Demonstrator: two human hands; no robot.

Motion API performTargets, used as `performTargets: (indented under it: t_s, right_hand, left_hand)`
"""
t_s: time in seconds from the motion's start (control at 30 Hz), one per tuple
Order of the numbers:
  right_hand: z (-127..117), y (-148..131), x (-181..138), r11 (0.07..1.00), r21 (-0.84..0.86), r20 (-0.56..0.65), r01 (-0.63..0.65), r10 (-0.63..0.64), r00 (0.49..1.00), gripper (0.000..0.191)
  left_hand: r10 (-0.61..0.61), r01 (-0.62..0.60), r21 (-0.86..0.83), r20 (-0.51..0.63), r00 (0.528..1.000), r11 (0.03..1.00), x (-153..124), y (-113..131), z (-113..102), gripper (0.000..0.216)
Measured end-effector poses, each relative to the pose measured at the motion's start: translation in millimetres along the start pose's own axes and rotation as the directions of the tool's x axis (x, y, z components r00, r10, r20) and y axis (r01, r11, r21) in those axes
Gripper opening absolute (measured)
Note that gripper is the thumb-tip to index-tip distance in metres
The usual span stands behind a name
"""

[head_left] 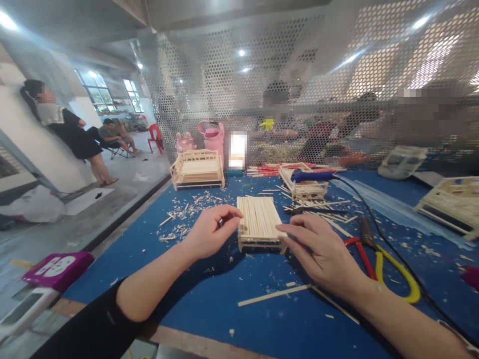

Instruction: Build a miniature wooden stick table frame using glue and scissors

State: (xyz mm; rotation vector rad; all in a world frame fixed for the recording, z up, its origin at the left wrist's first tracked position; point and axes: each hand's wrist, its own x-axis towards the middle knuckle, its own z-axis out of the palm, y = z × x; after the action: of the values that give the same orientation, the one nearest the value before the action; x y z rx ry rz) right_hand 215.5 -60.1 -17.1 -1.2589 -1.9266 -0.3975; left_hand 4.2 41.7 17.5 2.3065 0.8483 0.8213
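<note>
A small bed frame of pale wooden sticks [259, 219] lies on the blue table mat [209, 299], straight ahead. My left hand [209, 232] rests at its left edge with thumb and fingers pinched on a small dark thing I cannot make out. My right hand [322, 252] lies at the frame's right front corner, fingers stretched and touching the sticks. A loose long stick [275, 294] lies in front of my right hand.
A finished stick bed [197, 169] stands at the back left, another model [304, 185] with a blue glue gun [312, 175] behind the frame. Red and yellow pliers [377, 259] and a black cord lie right. Wood chips [187, 209] litter the mat. People sit behind a perforated screen.
</note>
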Motion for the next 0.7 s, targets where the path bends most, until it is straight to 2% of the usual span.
performTargets:
  t_s: [0.1, 0.2, 0.3, 0.4, 0.5, 0.57, 0.7]
  right_hand:
    - [-3, 1, 2, 0.997, 0.017, -0.047, -0.071, 0.072, 0.996, 0.008]
    - [-4, 3, 3, 0.974, 0.029, -0.057, -0.225, 0.226, 0.972, 0.018]
    - [-4, 8, 3, 0.925, 0.089, -0.025, -0.370, 0.373, 0.927, 0.031]
    - [-4, 12, 2, 0.883, 0.128, -0.020, -0.452, 0.458, 0.889, 0.036]
    - [-3, 14, 3, 0.848, 0.142, -0.019, -0.510, 0.517, 0.856, 0.030]
    - [-2, 15, 4, 0.842, 0.153, -0.006, -0.517, 0.524, 0.852, 0.024]
    - [2, 17, 3, 0.830, 0.164, 0.062, -0.533, 0.531, 0.845, 0.013]
  left_hand:
    - [-0.255, 0.246, -0.157, -0.036, 0.966, 0.957, 5, -6, 2, 0.018]
    - [-0.417, 0.408, -0.212, -0.001, 0.909, 0.888, 9, -13, 3, 0.016]
    - [-0.420, 0.407, -0.190, -0.033, 0.907, 0.893, 10, -17, 1, 0.026]
    - [-0.397, 0.380, -0.183, -0.066, 0.915, 0.907, 9, -20, -1, 0.032]
    - [-0.421, 0.397, -0.253, -0.044, 0.906, 0.882, 9, -21, -1, 0.020]
    - [-0.447, 0.419, -0.325, -0.013, 0.894, 0.848, 9, -20, 1, 0.011]
    - [-0.523, 0.502, -0.450, 0.087, 0.848, 0.739, 9, -11, 7, 0.016]
